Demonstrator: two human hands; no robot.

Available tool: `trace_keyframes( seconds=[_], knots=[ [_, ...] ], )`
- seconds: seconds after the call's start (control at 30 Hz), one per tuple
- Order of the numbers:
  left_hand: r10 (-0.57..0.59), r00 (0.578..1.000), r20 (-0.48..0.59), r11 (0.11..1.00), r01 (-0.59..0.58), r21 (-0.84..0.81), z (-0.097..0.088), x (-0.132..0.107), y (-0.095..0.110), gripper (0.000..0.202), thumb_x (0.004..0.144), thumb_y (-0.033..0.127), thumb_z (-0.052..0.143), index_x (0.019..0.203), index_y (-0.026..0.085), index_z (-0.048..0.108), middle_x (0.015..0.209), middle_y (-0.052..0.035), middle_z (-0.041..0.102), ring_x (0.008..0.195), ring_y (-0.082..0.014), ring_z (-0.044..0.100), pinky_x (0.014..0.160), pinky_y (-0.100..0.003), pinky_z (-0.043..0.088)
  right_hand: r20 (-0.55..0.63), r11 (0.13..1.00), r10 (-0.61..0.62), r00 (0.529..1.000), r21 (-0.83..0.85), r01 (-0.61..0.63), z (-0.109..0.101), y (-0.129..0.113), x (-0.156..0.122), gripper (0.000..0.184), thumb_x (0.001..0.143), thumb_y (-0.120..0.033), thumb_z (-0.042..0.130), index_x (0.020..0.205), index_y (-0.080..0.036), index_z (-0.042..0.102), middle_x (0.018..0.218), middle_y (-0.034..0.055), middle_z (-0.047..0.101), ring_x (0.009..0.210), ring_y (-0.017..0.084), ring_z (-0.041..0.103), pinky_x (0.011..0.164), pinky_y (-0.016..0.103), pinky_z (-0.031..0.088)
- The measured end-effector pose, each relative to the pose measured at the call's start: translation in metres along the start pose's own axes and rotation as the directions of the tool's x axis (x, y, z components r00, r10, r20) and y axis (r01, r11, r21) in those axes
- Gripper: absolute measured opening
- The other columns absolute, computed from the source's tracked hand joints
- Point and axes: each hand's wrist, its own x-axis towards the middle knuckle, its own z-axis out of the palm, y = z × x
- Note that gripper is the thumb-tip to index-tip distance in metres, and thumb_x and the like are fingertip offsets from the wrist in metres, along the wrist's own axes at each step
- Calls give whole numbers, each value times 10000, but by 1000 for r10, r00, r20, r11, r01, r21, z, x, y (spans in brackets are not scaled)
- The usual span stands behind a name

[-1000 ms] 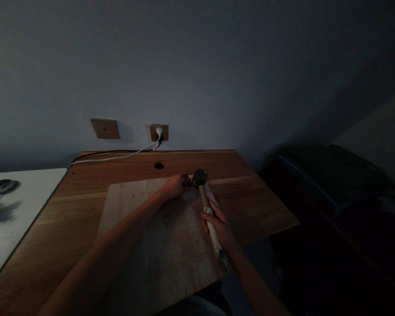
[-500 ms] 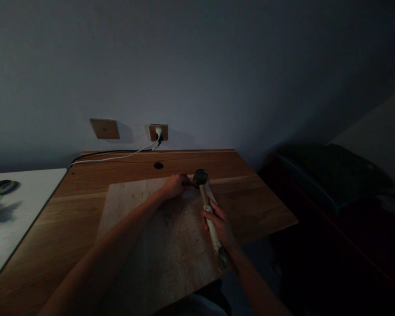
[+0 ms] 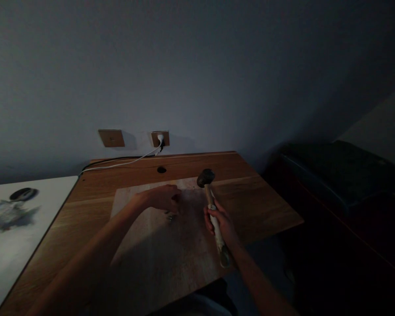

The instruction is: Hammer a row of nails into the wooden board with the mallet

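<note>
My right hand [image 3: 222,221] is closed around the handle of a hammer [image 3: 216,228], its dark head [image 3: 206,177] up over the far right part of a pale wooden board [image 3: 171,263]. The handle is bare wood near the head and has a whitish wrap lower down. Above the board, my left hand [image 3: 163,197] has its fingers bent downward and somewhat apart, with nothing visible in them. Just below it lie a few small shiny metal pieces [image 3: 170,217], too dim to name. Shadow partly hides the left fingertips.
The board lies on a brown wooden table [image 3: 260,202] against the wall. A white surface [image 3: 16,263] on the left bears a dark oval object [image 3: 23,194] and a crumpled greyish thing [image 3: 9,215]. Cables [image 3: 118,166] run to a wall socket [image 3: 160,139]. A dark cushion-like shape [image 3: 349,175] is at right.
My left hand has moved back from near the hammer head, left and nearer, to above the small metal pieces. The hammer is still in my right hand, slightly farther right in view. The view has shifted slightly.
</note>
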Motion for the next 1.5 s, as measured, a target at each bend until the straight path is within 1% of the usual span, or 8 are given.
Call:
trace_keyframes(
  seconds=[0.1,0.33,0.43,0.53,0.63,0.87,1.33,1.5],
  knots=[
    [14,999,33,999,-15,34,4,-3,2,274,694,313,765,931,192,696,971,-52,674,843,-217,645,708,-274,472,15,1000,-6,1000,-20,6,1,1,0,182,848,-376,631,911,-214,579,537,-82,530,360,77,390,336,172,327],
    [101,994,47,995,-102,18,13,12,1,93,687,181,711,772,208,684,856,-12,672,772,-187,632,658,-258,450,28,997,-9,1000,-82,11,6,-5,-3,195,862,-398,629,880,-217,557,466,-96,484,344,76,351,340,171,313],
    [35,999,-27,999,-35,-21,7,21,-9,95,714,177,683,805,201,689,813,-5,689,732,-178,638,637,-248,443,-21,997,-7,1000,-79,5,6,-5,-2,218,835,-413,641,873,-209,573,449,-96,478,349,81,360,343,174,326],
    [-42,985,-167,999,38,-26,0,33,-22,107,740,158,647,835,184,689,799,-13,707,735,-180,650,651,-243,447,-52,998,-11,999,-60,8,4,-4,-1,220,830,-409,645,879,-206,577,449,-96,482,355,80,359,346,171,328],
    [-40,972,-231,999,31,-44,-2,44,-30,145,727,119,623,837,174,700,821,-26,731,770,-183,672,687,-238,461,-57,999,-8,998,-46,5,3,-3,0,221,819,-407,651,883,-209,575,455,-95,485,353,82,346,339,178,323],
    [-22,980,-200,993,-1,-115,7,51,-31,199,724,129,624,863,194,750,868,-10,767,814,-181,703,740,-228,484,-40,998,16,999,-56,-18,-1,3,2,199,833,-387,643,924,-218,587,476,-94,497,357,88,352,341,183,333],
    [63,969,-238,997,-71,-24,11,58,-21,263,730,77,576,848,191,782,912,-50,760,839,-185,707,787,-233,510,-6,998,10,1000,-63,-11,1,0,0,191,855,-390,633,898,-218,562,475,-99,479,351,82,345,343,182,324],
    [-29,959,-280,988,-15,-154,16,61,-24,369,700,57,570,985,185,765,883,-43,767,816,-190,711,743,-236,513,23,996,-5,1000,-92,8,4,-5,-2,180,858,-375,624,928,-214,586,521,-92,484,371,77,347,356,185,315]
  ],
)
